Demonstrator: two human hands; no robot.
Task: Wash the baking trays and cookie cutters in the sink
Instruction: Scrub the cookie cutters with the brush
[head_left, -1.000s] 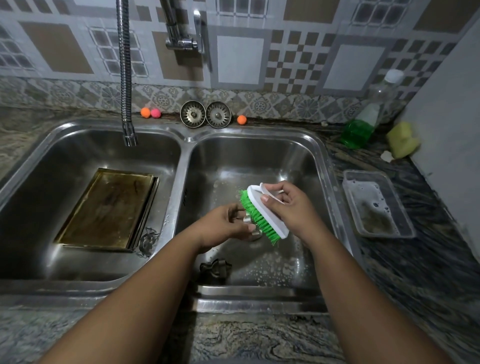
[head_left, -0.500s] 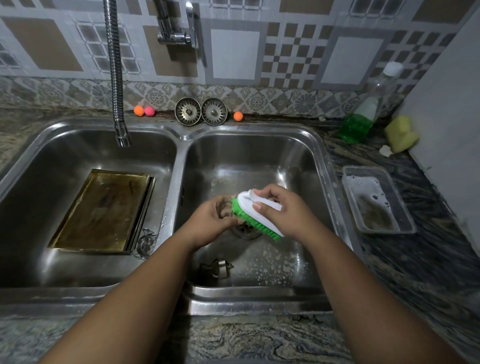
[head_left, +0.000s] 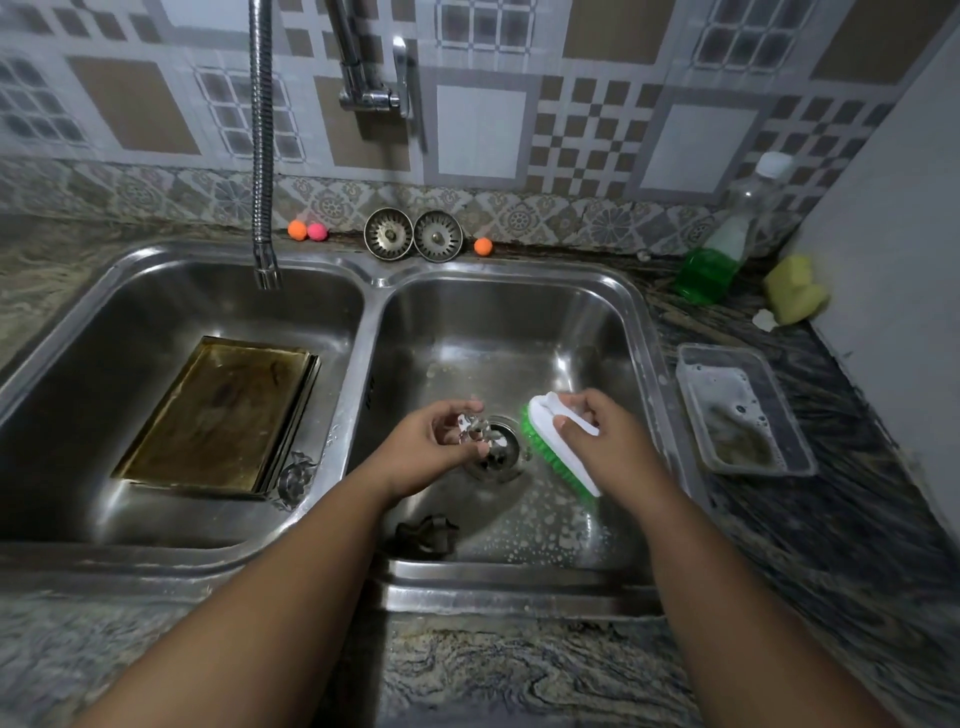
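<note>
Your left hand (head_left: 434, 441) curls loosely around a small metal cookie cutter (head_left: 474, 429), pinched between thumb and fingertips right above the drain (head_left: 493, 451) of the right basin (head_left: 631, 332). It looks light, thin-walled and stiff, and probably slick with suds, so hold it by the outer band across its width rather than by the edge, which may be sharp and could bend under a hard squeeze. Your right hand (head_left: 602, 441) is closed over the white back of the green-bristled scrub brush (head_left: 558, 452), just right of the drain and apart from the cutter. A second cookie cutter (head_left: 427, 534) lies on the basin floor nearer you than the drain, and a third (head_left: 295, 475) sits left of the drain in the other basin, touching the corner of the stacked baking trays (head_left: 218, 415). Those trays look flat, rigid and heavier; take them by a rim. The open drain is the risk: a dropped cutter lands right on it. Right of the drain, on the counter, stands a soapy plastic container (head_left: 800, 415), clear of your reach.
</note>
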